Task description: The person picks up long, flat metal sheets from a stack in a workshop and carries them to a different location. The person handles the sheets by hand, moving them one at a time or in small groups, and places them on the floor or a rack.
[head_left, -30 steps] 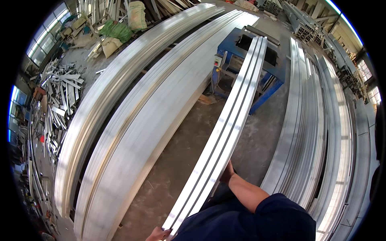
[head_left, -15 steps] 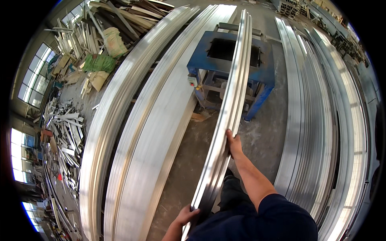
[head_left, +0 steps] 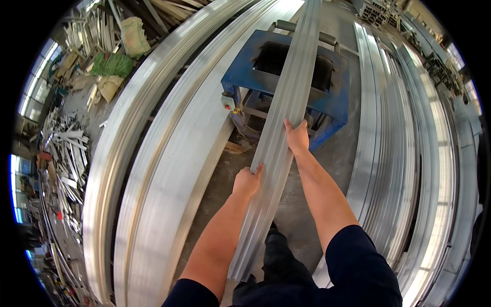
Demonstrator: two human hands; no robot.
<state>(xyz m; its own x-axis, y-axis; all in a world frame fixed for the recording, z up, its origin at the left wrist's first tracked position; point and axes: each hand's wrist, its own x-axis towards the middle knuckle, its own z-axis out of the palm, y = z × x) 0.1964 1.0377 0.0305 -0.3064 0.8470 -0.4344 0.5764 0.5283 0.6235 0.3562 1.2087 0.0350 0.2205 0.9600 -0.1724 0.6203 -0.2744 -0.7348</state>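
A long ribbed aluminium profile (head_left: 286, 107) runs away from me, its far part lying across a blue metal machine table (head_left: 238, 71). My left hand (head_left: 247, 181) grips the profile's left edge, thumb on top of the ribbed face. Farther along, my right hand (head_left: 297, 136) is closed on the right edge, thumb also on top. The fingers under the profile are hidden on both sides. The near end of the profile hangs low, close by my legs.
Stacks of long aluminium profiles lie on the left (head_left: 189, 148) and right (head_left: 394, 153). A small switch box (head_left: 227, 102) sits at the table's left corner, and a roller (head_left: 327, 38) behind it. Metal offcuts (head_left: 69, 148) and sacks (head_left: 134, 37) lie far left.
The profile has turned from its narrow edge to show its broad ribbed face. My left hand has moved forward along it from the near end; my right hand is farther forward too.
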